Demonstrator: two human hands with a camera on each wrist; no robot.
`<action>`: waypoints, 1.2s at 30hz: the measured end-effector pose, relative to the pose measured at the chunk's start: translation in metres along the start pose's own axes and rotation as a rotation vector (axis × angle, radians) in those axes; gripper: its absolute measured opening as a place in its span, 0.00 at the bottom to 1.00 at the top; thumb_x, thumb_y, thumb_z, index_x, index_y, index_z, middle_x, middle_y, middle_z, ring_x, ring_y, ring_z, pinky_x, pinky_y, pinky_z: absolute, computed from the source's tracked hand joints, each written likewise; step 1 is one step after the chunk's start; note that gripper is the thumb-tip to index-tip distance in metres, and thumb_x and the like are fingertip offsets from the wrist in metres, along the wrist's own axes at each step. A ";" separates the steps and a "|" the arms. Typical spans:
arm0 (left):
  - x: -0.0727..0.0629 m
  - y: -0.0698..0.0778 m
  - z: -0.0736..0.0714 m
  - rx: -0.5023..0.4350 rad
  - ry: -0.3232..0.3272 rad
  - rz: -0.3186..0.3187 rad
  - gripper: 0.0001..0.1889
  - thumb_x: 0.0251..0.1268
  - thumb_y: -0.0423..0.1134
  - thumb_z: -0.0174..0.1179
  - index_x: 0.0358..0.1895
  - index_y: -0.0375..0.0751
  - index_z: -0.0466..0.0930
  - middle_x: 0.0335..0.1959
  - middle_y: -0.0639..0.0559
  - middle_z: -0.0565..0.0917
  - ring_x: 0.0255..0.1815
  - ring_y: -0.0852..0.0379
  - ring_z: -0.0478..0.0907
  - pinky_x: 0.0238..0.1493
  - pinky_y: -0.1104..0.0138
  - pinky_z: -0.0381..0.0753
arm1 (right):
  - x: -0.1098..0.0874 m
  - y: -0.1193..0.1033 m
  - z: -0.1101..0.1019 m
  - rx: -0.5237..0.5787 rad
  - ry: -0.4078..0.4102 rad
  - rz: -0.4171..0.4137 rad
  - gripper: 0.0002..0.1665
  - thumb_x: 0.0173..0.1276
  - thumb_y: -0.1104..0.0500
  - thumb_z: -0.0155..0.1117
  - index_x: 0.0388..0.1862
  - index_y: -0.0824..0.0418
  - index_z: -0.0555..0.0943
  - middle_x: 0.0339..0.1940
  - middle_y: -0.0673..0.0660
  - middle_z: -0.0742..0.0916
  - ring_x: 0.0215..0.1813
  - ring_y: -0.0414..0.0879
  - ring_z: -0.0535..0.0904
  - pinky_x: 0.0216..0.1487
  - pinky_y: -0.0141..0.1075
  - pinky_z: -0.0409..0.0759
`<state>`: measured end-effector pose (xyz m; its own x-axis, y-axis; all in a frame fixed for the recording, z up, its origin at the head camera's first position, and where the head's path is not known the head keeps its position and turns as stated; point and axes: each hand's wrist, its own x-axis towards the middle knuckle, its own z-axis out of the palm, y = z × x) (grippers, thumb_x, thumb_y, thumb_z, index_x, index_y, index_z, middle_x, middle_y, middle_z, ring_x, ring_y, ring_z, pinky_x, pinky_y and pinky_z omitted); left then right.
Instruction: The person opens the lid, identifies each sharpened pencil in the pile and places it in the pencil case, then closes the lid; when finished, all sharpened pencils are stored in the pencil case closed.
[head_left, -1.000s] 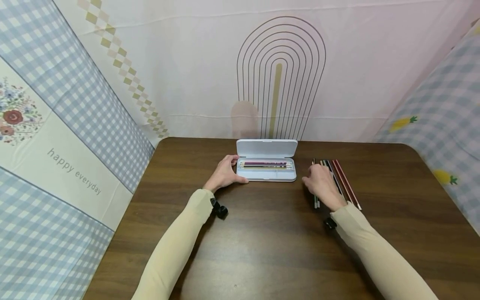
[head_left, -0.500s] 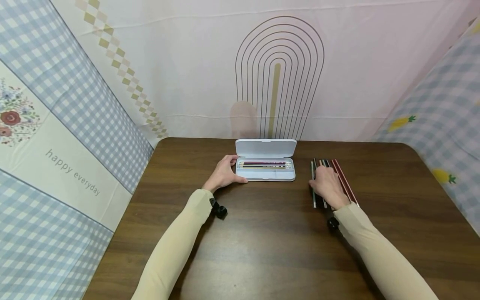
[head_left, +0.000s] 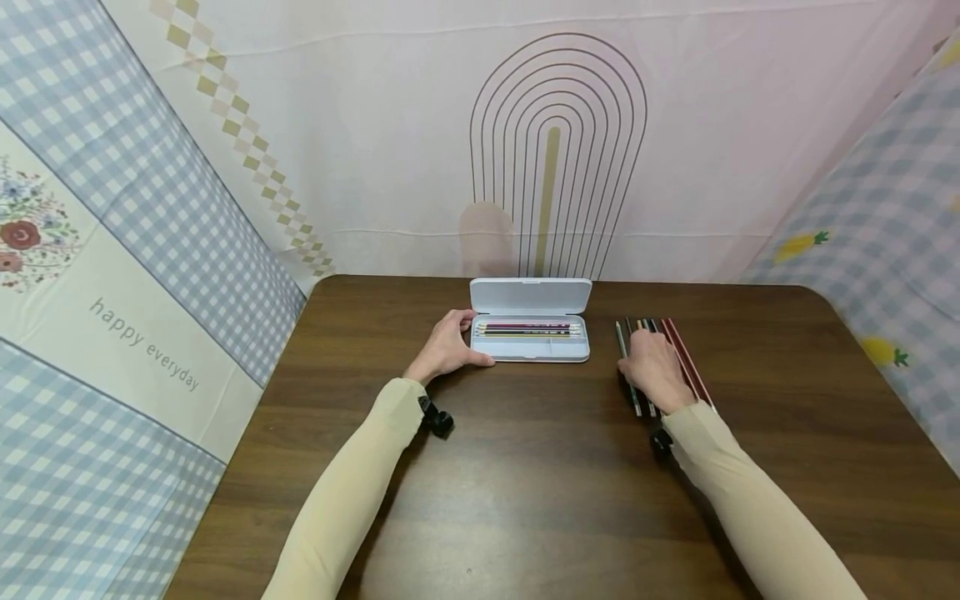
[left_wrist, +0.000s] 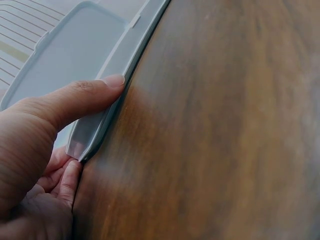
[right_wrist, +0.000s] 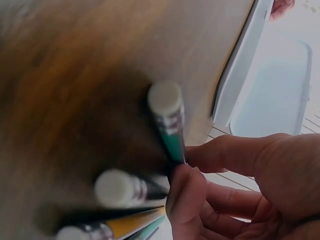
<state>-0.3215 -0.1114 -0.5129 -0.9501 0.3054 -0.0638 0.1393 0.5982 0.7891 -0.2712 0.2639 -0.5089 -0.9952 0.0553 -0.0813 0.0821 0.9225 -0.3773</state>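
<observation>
A white pencil case lies with its lid raised, and several pencils rest in its rear compartment. My left hand grips the case's left end; in the left wrist view its thumb presses on the front edge. To the right of the case, my right hand pinches a green pencil with a white eraser between thumb and forefinger. This pencil slants on or just above the table, partly hidden by the hand. Other pencils lie under and beside that hand, including a yellow one.
Dark red pencils lie right of my right hand on the brown wooden table. A patterned cloth hangs behind the table, with checked cloth at the left. A small black camera sits on my left wrist.
My right hand first shifted slightly right over the pencils. The green pencil then came apart from the others, its far end swinging left. My left hand has stayed on the case.
</observation>
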 end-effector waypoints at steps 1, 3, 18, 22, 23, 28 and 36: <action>0.000 0.000 0.000 0.003 0.001 0.000 0.52 0.49 0.41 0.87 0.78 0.34 0.69 0.73 0.38 0.76 0.79 0.41 0.75 0.83 0.52 0.75 | -0.006 -0.009 -0.007 0.005 -0.015 0.016 0.22 0.67 0.62 0.69 0.15 0.57 0.72 0.17 0.56 0.77 0.22 0.51 0.74 0.22 0.40 0.72; 0.001 -0.001 0.000 0.004 0.003 0.000 0.52 0.49 0.41 0.87 0.78 0.34 0.69 0.73 0.38 0.76 0.79 0.41 0.75 0.83 0.52 0.75 | -0.020 -0.029 -0.022 0.009 -0.040 0.054 0.24 0.69 0.62 0.69 0.14 0.58 0.72 0.16 0.55 0.77 0.21 0.49 0.74 0.23 0.37 0.72; 0.001 -0.001 0.000 -0.003 0.000 0.003 0.51 0.49 0.41 0.87 0.78 0.34 0.70 0.74 0.38 0.75 0.79 0.41 0.75 0.83 0.53 0.75 | -0.036 -0.038 -0.036 0.077 -0.010 0.050 0.27 0.73 0.59 0.70 0.12 0.57 0.74 0.12 0.47 0.71 0.20 0.43 0.69 0.26 0.35 0.67; 0.002 -0.001 0.000 0.002 -0.004 0.001 0.51 0.50 0.41 0.87 0.78 0.35 0.69 0.75 0.38 0.75 0.79 0.41 0.75 0.83 0.53 0.75 | -0.042 -0.038 -0.043 0.090 0.061 -0.016 0.18 0.70 0.60 0.69 0.19 0.62 0.82 0.17 0.51 0.79 0.26 0.48 0.74 0.28 0.36 0.69; 0.002 -0.001 0.000 0.000 -0.005 0.000 0.51 0.50 0.41 0.87 0.78 0.35 0.69 0.75 0.38 0.75 0.79 0.41 0.75 0.83 0.53 0.75 | -0.044 -0.039 -0.046 0.091 0.075 -0.032 0.16 0.70 0.60 0.69 0.21 0.63 0.84 0.19 0.53 0.81 0.27 0.49 0.76 0.29 0.36 0.70; 0.001 -0.001 -0.001 -0.007 -0.008 0.002 0.52 0.49 0.42 0.87 0.78 0.34 0.69 0.75 0.38 0.75 0.79 0.40 0.74 0.83 0.52 0.75 | -0.050 -0.042 -0.058 0.124 0.080 -0.075 0.12 0.70 0.60 0.68 0.29 0.65 0.87 0.26 0.57 0.85 0.28 0.50 0.78 0.28 0.36 0.72; 0.001 -0.001 -0.001 0.001 -0.008 0.002 0.52 0.49 0.42 0.88 0.78 0.34 0.69 0.75 0.38 0.75 0.80 0.41 0.75 0.83 0.53 0.74 | -0.052 -0.054 -0.068 0.140 0.106 -0.205 0.08 0.66 0.62 0.68 0.34 0.66 0.90 0.24 0.55 0.86 0.28 0.47 0.77 0.29 0.36 0.70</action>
<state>-0.3225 -0.1121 -0.5131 -0.9477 0.3120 -0.0670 0.1413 0.5985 0.7886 -0.2280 0.2371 -0.4220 -0.9912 -0.0810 0.1044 -0.1228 0.8572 -0.5002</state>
